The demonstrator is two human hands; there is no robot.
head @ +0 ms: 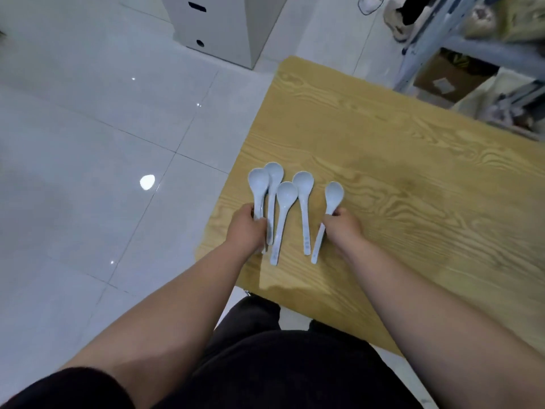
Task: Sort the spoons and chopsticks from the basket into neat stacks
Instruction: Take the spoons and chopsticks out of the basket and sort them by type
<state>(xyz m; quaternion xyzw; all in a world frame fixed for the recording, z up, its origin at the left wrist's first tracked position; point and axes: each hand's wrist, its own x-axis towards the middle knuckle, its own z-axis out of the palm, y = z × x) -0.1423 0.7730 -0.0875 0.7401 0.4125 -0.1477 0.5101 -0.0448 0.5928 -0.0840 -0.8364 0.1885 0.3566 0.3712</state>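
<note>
Left hand (247, 229) gripping leftmost spoon (258, 184), right hand (342, 229) pinching rightmost spoon (333, 193), forearms (188, 293) extended

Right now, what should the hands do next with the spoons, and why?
Probably the right hand should slide the rightmost spoon toward the others: the five spoons lie fanned apart, not stacked, and the left hand holds the leftmost spoon.

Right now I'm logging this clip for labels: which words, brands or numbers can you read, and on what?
No text here can be read.
Spoons: faint printed marks on two handles, too blurred to read.
Box: white label, too small and blurred to read.
</note>
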